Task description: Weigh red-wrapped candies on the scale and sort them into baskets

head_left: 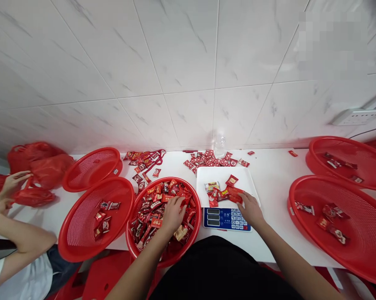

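Observation:
My left hand (pixel 174 212) reaches into a round red basket (pixel 197 216) heaped with small wrapped candies (pixel 148 208). Its fingers curl down among the wrappers, and what lies under the fingertips is hidden. Over the white pan (pixel 250 181) of a digital scale, my right hand (pixel 250 207) has its fingers apart, the tips touching a red-wrapped candy (pixel 235 194). Several other candies lie on that pan, among them a pale wrapper (pixel 211 186) and a red one (pixel 232 180). The scale's blue keypad panel (pixel 227 219) faces me.
Loose candies (pixel 208 160) and a clear plastic container (pixel 219 145) are behind the scale. Red baskets with a few candies stand left (pixel 130 200) and right (pixel 292 196). At far left, a co-worker's hands (pixel 14 183) touch red plastic bags (pixel 52 166). A power strip (pixel 356 117) is on the wall.

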`<state>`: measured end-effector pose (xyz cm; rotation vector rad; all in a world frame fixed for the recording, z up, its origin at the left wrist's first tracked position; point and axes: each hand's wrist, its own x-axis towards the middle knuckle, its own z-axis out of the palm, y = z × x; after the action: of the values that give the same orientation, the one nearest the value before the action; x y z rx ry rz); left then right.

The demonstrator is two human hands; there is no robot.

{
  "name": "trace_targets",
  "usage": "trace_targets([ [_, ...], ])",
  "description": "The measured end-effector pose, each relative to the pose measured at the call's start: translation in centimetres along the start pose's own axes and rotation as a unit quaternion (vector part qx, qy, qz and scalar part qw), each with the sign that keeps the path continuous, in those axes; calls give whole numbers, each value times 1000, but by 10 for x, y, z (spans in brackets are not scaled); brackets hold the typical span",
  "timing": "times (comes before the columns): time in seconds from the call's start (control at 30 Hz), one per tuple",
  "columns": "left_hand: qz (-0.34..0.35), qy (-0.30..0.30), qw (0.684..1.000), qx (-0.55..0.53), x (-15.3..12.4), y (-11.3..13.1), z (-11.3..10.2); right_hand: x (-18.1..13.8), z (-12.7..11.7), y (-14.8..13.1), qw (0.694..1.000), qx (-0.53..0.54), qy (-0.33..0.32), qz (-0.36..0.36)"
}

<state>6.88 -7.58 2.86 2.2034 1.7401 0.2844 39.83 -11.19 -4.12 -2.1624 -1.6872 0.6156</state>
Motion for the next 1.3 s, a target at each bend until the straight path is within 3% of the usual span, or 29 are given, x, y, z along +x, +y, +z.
trace_targets([
  [0.17, 106, -89, 989, -45, 18, 45, 25, 14, 0, 3, 1000, -11, -22, 8],
  [0.27, 134, -136, 980, -61, 40, 69, 40, 21, 1, 3, 1000, -10, -24, 17],
  [0.53, 79, -198, 977, 20, 103, 92, 50, 35, -4, -5, 999, 19, -32, 28],
  [0.8, 14, -183, 982, 36, 107, 87, 57, 32, -8, -13, 980, 144, -64, 124],
  [0.93, -12, -188, 982, 14, 107, 83, 60, 32, -8, -21, 948, 262, -93, 155],
  [1.07, -44, -191, 980, -28, 110, 81, 63, 29, -4, -32, 891, 399, -124, 176],
  [1.3, -92, -189, 959, -189, 107, 81, 74, 21, 6, -48, 812, 534, -133, 194],
])
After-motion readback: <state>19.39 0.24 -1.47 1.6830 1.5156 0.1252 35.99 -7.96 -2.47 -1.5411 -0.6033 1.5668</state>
